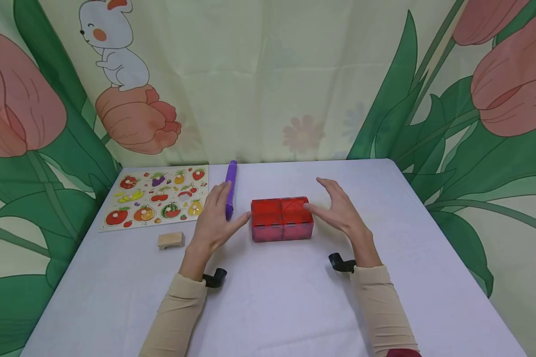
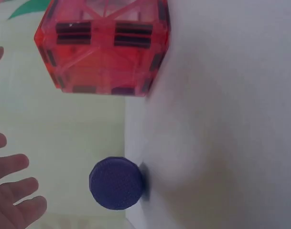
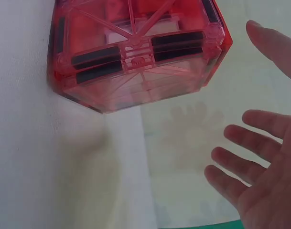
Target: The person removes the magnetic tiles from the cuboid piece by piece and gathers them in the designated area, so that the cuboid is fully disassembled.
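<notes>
A box of see-through red magnetic tiles [image 1: 268,233] sits on the white table between my two hands. Dark magnet strips along its tile edges show in the left wrist view, where the red box [image 2: 104,52] fills the top. My left hand [image 1: 215,218] is held to its left, fingers spread, with the thumb close to the box's side. On the other side my right hand [image 1: 343,210] is also spread, its thumb overlapping the top right edge in the head view. In the right wrist view my right hand's fingers [image 3: 245,143] are straight and hold nothing.
A purple stick [image 1: 231,188] lies partly behind my left hand. Left of it is a fruit picture board [image 1: 149,210], and nearer me a small arched wooden block [image 1: 171,240]. A printed curtain [image 1: 268,89] hangs behind the table [image 1: 268,307].
</notes>
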### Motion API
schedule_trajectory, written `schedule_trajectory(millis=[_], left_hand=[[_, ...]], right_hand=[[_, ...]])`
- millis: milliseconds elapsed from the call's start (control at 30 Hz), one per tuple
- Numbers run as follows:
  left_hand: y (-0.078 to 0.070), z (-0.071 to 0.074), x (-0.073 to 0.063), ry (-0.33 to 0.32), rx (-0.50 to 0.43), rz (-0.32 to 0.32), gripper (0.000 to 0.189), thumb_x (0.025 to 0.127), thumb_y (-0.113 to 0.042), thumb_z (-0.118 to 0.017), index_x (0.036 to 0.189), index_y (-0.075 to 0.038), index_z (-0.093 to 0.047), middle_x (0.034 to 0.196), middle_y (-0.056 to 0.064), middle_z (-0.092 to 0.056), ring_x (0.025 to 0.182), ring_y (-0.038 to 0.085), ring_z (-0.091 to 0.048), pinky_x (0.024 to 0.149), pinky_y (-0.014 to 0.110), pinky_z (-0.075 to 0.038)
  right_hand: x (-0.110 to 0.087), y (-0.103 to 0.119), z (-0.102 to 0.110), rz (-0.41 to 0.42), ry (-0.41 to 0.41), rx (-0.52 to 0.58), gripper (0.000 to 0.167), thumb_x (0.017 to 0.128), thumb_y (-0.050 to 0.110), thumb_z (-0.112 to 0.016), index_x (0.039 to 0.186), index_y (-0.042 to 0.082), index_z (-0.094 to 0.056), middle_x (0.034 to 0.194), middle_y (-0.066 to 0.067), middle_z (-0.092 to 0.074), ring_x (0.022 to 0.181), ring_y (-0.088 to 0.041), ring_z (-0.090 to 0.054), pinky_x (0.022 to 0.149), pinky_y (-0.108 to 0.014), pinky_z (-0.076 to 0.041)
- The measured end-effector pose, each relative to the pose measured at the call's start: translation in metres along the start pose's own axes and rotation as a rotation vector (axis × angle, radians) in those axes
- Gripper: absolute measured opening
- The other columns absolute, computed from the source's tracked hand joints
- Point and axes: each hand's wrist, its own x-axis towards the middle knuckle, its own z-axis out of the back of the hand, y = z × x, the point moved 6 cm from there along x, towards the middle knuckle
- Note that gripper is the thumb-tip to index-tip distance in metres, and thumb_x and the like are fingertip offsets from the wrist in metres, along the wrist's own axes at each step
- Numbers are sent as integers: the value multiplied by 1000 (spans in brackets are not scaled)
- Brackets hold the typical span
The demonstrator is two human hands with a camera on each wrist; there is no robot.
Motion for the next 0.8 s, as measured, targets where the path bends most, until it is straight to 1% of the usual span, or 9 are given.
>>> schedule_trajectory(millis=[167, 233, 400, 500, 633, 800], left_hand=[[-5, -10, 1, 28, -39, -8, 96, 87, -68, -59, 160, -17, -25, 162, 12, -31, 150, 33, -29, 117, 58, -37], [-7, -13, 1, 48, -59, -1, 94, 87, -68, -59, 160, -17, -26, 162, 12, -31, 150, 33, -31, 117, 57, -37], [-9, -21, 0, 94, -112, 19, 94, 87, -68, -60, 159, -18, -27, 164, 8, -29, 151, 30, -30, 119, 56, -35], [-10, -27, 0, 110, -134, 6, 96, 86, -69, -60, 159, -18, -26, 165, 7, -28, 152, 28, -29, 120, 56, -34], [-11, -36, -2, 141, -151, 0, 97, 85, -69, -62, 159, -18, -26, 165, 6, -28, 152, 29, -29, 119, 57, -35], [-11, -45, -4, 180, -192, 29, 97, 84, -68, -63, 160, -20, -26, 165, 5, -30, 152, 30, -30, 117, 60, -35]], right_hand=[[0, 2, -1, 27, 6, 37, 90, 84, 61, -69, 156, 20, -35, 158, -7, -37, 141, -35, -41, 112, -62, -41], [0, 3, -2, 32, 17, 60, 89, 84, 61, -70, 155, 20, -36, 157, -6, -38, 139, -37, -44, 112, -60, -42], [-1, 3, -7, 46, 55, 126, 87, 83, 57, -73, 153, 18, -39, 154, -8, -42, 139, -35, -45, 116, -54, -41], [0, 5, -11, 63, 74, 160, 85, 83, 52, -76, 152, 15, -40, 152, -9, -43, 138, -34, -45, 116, -51, -41], [1, 6, -16, 63, 113, 180, 85, 82, 50, -78, 150, 15, -42, 151, -9, -44, 138, -32, -45, 116, -51, -42], [2, 6, -23, 58, 154, 183, 86, 81, 51, -79, 150, 15, -43, 150, -10, -45, 137, -31, -46, 115, -51, -43]])
